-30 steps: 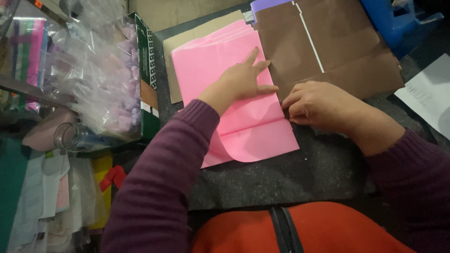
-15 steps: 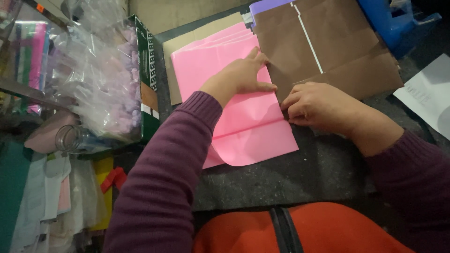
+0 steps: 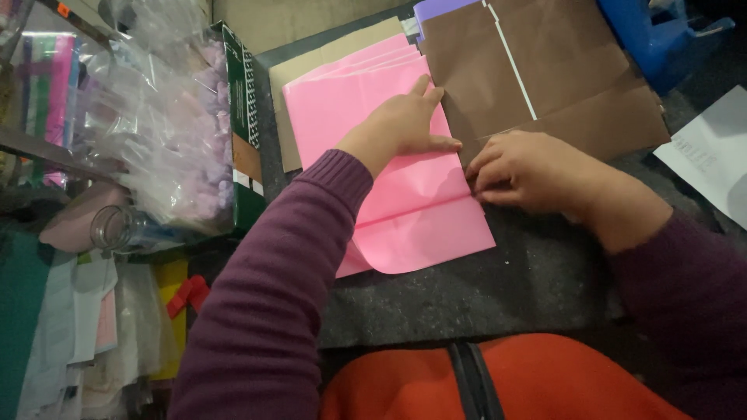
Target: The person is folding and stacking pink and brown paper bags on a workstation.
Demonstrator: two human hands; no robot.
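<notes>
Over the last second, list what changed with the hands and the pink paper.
The left hand drew its spread fingers together, still pressing flat on the pink paper. The right hand slid slightly up along the paper's right edge. The paper and the brown paper stayed put.

I see the folded paper [image 3: 405,210] lying on the worktop [image 3: 529,288], cardboard sheets [image 3: 545,70] behind and right of it, plastic bags [image 3: 163,132] to its left, a jar [image 3: 117,227] beneath those bags.

My right hand [image 3: 529,173] hides the pink paper's [image 3: 366,117] right edge; the blue bin [image 3: 661,39] and white sheet [image 3: 712,155] run out of frame.
</notes>
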